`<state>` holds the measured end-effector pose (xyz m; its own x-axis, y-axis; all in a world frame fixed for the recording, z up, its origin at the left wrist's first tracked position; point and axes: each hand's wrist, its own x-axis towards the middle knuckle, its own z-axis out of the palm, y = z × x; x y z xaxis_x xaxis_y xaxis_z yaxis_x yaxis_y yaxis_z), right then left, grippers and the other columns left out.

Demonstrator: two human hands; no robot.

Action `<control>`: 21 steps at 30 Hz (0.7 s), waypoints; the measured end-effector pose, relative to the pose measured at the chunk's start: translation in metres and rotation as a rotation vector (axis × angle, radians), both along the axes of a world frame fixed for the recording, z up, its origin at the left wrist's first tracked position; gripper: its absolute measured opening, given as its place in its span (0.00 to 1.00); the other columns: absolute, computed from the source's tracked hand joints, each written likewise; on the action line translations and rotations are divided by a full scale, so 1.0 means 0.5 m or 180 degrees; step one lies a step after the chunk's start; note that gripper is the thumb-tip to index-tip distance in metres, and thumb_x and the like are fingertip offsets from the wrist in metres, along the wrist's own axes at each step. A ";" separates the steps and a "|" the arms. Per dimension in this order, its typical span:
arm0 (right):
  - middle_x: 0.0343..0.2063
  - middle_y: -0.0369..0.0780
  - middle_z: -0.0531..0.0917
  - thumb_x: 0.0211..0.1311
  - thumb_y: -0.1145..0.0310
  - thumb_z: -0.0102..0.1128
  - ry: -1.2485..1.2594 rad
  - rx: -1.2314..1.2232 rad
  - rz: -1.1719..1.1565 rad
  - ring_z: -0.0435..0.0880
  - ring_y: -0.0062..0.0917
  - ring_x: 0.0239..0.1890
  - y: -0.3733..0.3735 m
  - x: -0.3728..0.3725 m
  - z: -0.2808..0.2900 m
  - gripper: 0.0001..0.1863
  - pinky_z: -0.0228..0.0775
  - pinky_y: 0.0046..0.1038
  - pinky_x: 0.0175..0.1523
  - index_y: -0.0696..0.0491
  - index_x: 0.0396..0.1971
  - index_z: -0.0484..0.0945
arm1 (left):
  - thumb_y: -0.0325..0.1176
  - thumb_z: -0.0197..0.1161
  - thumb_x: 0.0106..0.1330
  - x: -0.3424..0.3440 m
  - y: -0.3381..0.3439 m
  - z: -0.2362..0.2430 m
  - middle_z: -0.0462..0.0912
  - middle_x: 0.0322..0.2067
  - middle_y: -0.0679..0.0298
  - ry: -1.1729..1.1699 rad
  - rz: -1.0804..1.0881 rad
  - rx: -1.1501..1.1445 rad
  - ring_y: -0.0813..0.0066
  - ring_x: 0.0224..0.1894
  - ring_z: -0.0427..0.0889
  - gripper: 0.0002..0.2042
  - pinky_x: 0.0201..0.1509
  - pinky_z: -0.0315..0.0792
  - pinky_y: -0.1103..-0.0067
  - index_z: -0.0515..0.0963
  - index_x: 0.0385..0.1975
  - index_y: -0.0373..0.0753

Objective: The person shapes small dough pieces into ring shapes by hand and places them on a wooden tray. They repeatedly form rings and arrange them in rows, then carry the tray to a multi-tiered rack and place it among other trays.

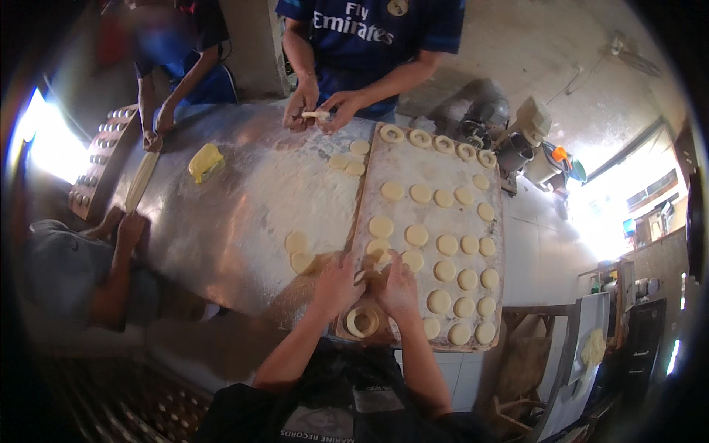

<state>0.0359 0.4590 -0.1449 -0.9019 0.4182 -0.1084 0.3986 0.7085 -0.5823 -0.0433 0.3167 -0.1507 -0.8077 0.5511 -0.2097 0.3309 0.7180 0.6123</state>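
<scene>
Both my hands hold one piece of dough [367, 276] between them, over the near left part of a floured board [402, 295]. My left hand [340, 284] closes on its left side, my right hand [397, 289] on its right; the fingers partly hide its shape. Just below them lies a dough ring [362, 322] with a hole in its middle. Flat dough rounds [416, 235] sit in rows over the board. Along its far edge runs a row of dough rings [420, 138]. Two more dough rounds [297, 251] lie on the metal table, left of my hands.
Across the metal table [214, 244], a person in a blue shirt [369, 44] handles a dough piece [316, 115]. At left, two people hold a long dough strip [142, 181]. A yellow block [206, 162] lies on the table. Beyond the board stands dark machinery [484, 111].
</scene>
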 end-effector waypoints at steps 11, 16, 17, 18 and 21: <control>0.43 0.54 0.78 0.56 0.67 0.62 -0.0051 0.0733 -0.1078 0.76 0.51 0.48 0.101 -0.009 -0.053 0.23 0.65 0.46 0.56 0.55 0.50 0.68 | 0.40 0.57 0.64 -0.077 0.086 -0.059 0.78 0.39 0.44 0.0997 -0.0371 0.0455 0.43 0.48 0.74 0.23 0.54 0.67 0.56 0.68 0.55 0.33; 0.36 0.50 0.82 0.56 0.70 0.62 -0.0161 -0.0236 -0.0617 0.81 0.45 0.43 0.097 -0.076 0.022 0.16 0.71 0.43 0.51 0.56 0.44 0.70 | 0.35 0.58 0.63 -0.106 0.108 -0.097 0.78 0.35 0.47 0.0253 -0.0983 0.1437 0.46 0.40 0.77 0.11 0.46 0.70 0.60 0.72 0.40 0.35; 0.35 0.48 0.82 0.56 0.71 0.62 0.0207 -0.0445 -0.0636 0.82 0.43 0.42 0.082 -0.090 0.034 0.16 0.72 0.41 0.50 0.56 0.44 0.71 | 0.32 0.59 0.63 -0.119 0.092 -0.087 0.78 0.34 0.49 0.0123 -0.0613 0.1603 0.50 0.39 0.78 0.10 0.43 0.70 0.62 0.71 0.39 0.35; 0.34 0.47 0.83 0.56 0.71 0.61 0.0580 -0.0656 -0.0670 0.83 0.41 0.41 0.069 -0.104 0.042 0.17 0.73 0.40 0.49 0.55 0.45 0.71 | 0.29 0.60 0.62 -0.129 0.068 -0.063 0.78 0.34 0.51 -0.0008 -0.0262 0.1766 0.53 0.37 0.79 0.09 0.40 0.71 0.64 0.70 0.39 0.36; 0.36 0.47 0.83 0.56 0.70 0.62 0.0999 -0.1586 -0.0166 0.84 0.38 0.40 0.029 -0.204 0.011 0.16 0.75 0.37 0.46 0.54 0.46 0.74 | 0.26 0.60 0.64 -0.210 -0.025 -0.038 0.77 0.33 0.54 0.0207 0.0273 0.2191 0.55 0.33 0.79 0.10 0.37 0.72 0.69 0.69 0.42 0.38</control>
